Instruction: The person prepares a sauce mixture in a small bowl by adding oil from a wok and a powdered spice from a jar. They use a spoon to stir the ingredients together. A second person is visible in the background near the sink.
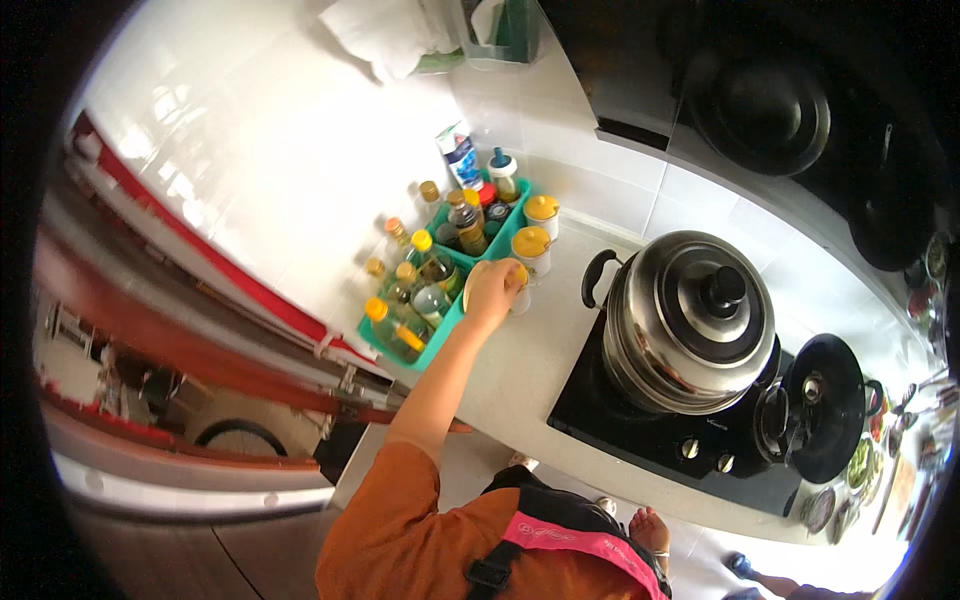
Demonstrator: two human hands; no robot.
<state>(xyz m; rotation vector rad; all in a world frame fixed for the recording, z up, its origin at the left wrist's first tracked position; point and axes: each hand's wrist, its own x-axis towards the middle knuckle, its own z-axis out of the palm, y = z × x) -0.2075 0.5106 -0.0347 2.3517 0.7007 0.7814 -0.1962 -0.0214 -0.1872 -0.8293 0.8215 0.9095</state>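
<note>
My left hand [491, 291] reaches over the worktop, its fingers closed on the yellow lid [520, 276] of a small condiment jar. Whether the lid sits on the jar is hard to tell. Beside it, two more white jars with yellow lids [532, 242] [542, 207] stand in a row along green plastic baskets [450, 322]. The baskets hold several bottles [435, 266] with yellow and orange caps. My right hand [649, 529], with a band at its wrist, is low beside my body; its fingers look curled, and whether it holds anything is unclear.
A large lidded steel pot [690, 322] stands on the black hob [630, 405]. Right of it is a black wok or lid [825, 409], with bowls of food [862, 465] beyond. Red-framed glass [225, 300] borders the left. Part of another person [772, 585] shows at lower right.
</note>
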